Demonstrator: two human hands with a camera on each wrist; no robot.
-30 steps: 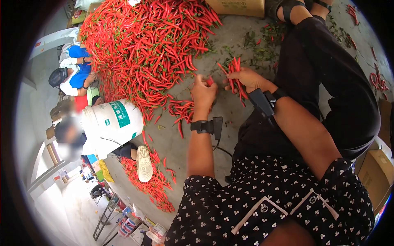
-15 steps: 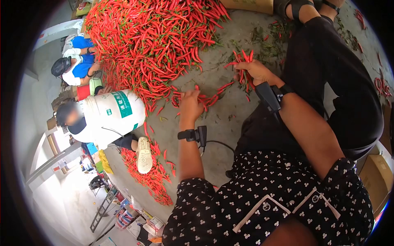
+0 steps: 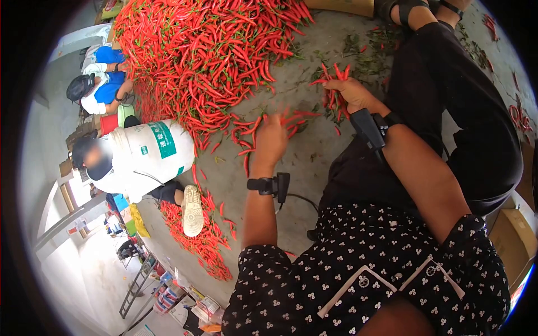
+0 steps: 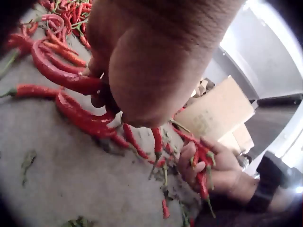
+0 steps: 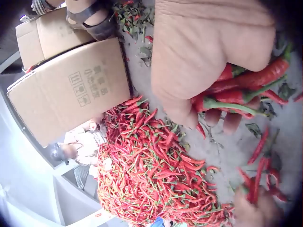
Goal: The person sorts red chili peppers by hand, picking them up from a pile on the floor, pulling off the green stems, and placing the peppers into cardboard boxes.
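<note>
A big pile of red chillies [image 3: 207, 50] lies on the concrete floor in front of me. My left hand [image 3: 273, 120] is low at the pile's near edge and grips a few loose chillies [image 4: 66, 80], which curve out from under its fingers. My right hand [image 3: 339, 92] is further right, its fingers curled round a bunch of chillies [image 5: 246, 90] with green stems. In the left wrist view the right hand [image 4: 208, 165] shows beyond the left hand [image 4: 118, 90], a short way apart. The pile [image 5: 156, 175] also fills the lower part of the right wrist view.
A white bucket [image 3: 154, 159] lies left of my arm beside seated people [image 3: 101, 95] and a shoe [image 3: 193, 210]. A smaller chilli heap [image 3: 196, 241] spreads below it. Green stems litter the floor [image 3: 364, 56]. Cardboard boxes [image 5: 71, 85] stand behind the pile, another [image 3: 513, 235] at right.
My left hand left the right hand, dropped to the loose chillies near the pile's edge and took hold of some. The right hand moved slightly up and away, still holding its bunch.
</note>
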